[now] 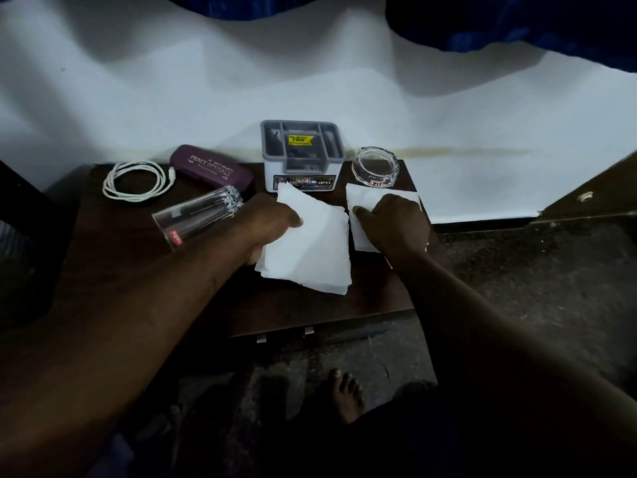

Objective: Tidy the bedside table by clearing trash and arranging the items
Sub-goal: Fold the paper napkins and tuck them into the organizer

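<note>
On the dark wooden bedside table point(138, 291) my left hand point(265, 225) grips a stack of white tissues point(310, 246) by its left edge, thumb on top. My right hand point(393, 222) pinches a second white tissue point(365, 201) lying flat near the table's right edge. A clear drinking glass point(196, 219) lies on its side just left of my left wrist.
At the back stand a grey-and-white organiser box point(303, 157), a clear glass ashtray point(377, 165), a purple spectacle case point(212, 170) and a coiled white cable point(138, 181). White bedsheet point(206, 81) lies behind. Dark floor and my bare foot point(348, 395) are below.
</note>
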